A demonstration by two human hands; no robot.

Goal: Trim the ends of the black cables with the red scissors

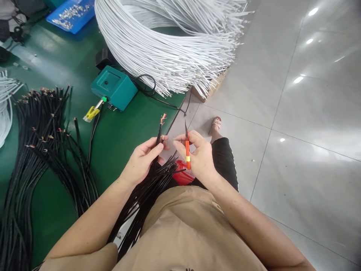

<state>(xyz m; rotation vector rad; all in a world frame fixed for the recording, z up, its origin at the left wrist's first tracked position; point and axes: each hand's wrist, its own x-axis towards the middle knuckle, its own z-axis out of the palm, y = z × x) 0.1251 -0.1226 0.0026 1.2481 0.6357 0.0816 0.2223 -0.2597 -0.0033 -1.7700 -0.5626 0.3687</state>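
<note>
Black cables (160, 130) with bared coloured wire ends stand up out of my left hand (145, 158), whose thumb and fingers are closed round them. Opposite it, a short way to the right, my right hand (200, 152) grips a tool with an orange-red handle (188, 152), a yellow band and a thin dark pointed tip; it looks like tweezers. The tip points up and away from me, apart from the cable ends. More black cables (146, 188) lie across my lap below the left hand, over something red (183, 173).
A green table (113, 139) bears a teal box (114, 87) with a yellow clip (91, 114), black cable bundles (42, 131) and a large coil of white wires (169, 45). A blue tray (72, 15) of small metal parts stands behind. Grey floor tiles (304, 131) lie right.
</note>
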